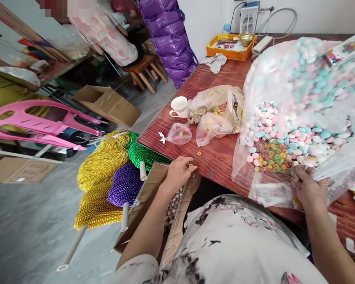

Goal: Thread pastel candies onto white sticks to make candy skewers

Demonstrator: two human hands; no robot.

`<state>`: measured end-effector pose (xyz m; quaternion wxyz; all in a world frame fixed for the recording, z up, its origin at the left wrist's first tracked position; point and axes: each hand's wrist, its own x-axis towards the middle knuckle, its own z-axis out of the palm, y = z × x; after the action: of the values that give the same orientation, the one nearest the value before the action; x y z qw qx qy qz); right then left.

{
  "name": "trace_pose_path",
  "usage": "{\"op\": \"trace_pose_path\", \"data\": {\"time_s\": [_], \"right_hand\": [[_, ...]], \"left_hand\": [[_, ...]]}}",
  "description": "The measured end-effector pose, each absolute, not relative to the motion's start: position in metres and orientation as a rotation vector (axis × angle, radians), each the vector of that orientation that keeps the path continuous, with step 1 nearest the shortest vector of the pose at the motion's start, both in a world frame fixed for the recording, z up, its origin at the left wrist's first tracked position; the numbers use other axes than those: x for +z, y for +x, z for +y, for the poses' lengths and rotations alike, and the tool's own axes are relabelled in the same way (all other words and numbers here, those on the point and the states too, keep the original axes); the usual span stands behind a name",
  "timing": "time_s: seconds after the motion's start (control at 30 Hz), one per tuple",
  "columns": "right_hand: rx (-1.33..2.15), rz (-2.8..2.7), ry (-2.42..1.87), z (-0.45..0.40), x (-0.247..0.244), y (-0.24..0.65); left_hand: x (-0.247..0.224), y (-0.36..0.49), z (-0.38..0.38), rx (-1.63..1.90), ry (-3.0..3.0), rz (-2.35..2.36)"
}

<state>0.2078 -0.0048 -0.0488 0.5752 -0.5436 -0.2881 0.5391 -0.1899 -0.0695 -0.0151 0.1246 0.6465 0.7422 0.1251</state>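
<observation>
At the table's near left edge, above an open cardboard box, my left hand is closed, with a small ring-shaped piece between thumb and forefinger. A similar orange ring lies on the table just beyond it. On the right, my right hand is closed at the near edge of a large clear plastic bag, holding what look like thin strands. The bag contains pink, blue and white pieces. Small green, orange and red rings lie in a pile near my right hand.
On the wooden table are a white cup, small bags and an orange tray. Gold, green and purple bead bundles stand left of the box. A pink chair and a seated person are farther left.
</observation>
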Motion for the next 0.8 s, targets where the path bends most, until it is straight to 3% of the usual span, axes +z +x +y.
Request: {"op": "trace_pose_path", "data": {"time_s": [0.27,0.6,0.8], "right_hand": [[1.133,-0.705,-1.189,-0.017,-0.043,0.194],[0.949,-0.503,-1.241,-0.047,-0.044,0.198],[1.0,-0.447,-1.235,-0.056,-0.058,0.199]], "left_hand": [[-0.045,-0.189,-0.039,0.432,1.956,2.123],[-0.056,-0.207,0.001,0.176,2.011,2.138],[-0.051,-0.195,-0.007,0.476,1.933,2.094]]}}
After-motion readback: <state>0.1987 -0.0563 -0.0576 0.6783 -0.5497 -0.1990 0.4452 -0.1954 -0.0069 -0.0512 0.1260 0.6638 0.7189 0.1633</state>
